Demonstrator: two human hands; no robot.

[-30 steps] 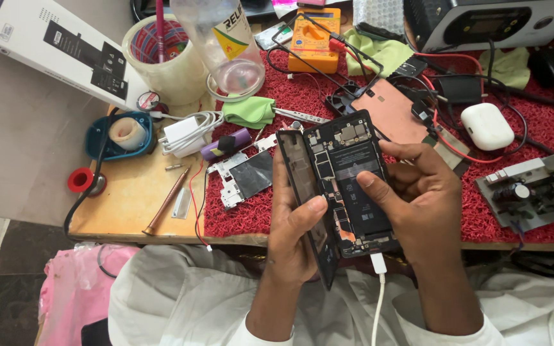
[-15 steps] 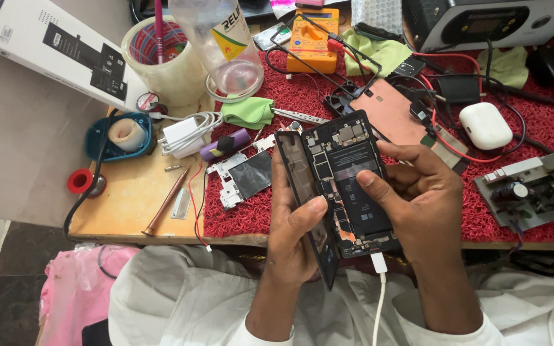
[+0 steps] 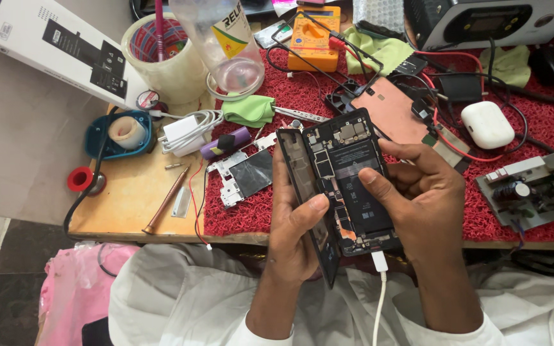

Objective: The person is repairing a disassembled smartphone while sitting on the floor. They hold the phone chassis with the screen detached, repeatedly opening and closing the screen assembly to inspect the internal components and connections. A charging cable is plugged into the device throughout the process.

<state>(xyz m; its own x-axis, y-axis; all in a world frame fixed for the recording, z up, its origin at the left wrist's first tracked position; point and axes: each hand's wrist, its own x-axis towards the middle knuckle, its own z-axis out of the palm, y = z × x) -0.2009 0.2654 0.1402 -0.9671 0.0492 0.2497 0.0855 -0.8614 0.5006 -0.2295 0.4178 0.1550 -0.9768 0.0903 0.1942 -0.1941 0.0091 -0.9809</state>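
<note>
Two hands hold one opened smartphone (image 3: 354, 182) above the table's near edge: the right hand (image 3: 428, 205) grips its body, the thumb pressed on the flat black battery, while the left hand (image 3: 296, 230) clasps the thin dark screen panel (image 3: 302, 192), hinged open. One white cable (image 3: 379, 295) plugs into the bottom. On the coarse red mat (image 3: 546, 134) lie one smooth white earbud case (image 3: 487, 125), one orange multimeter (image 3: 312, 38) and one green cloth (image 3: 248, 109).
</note>
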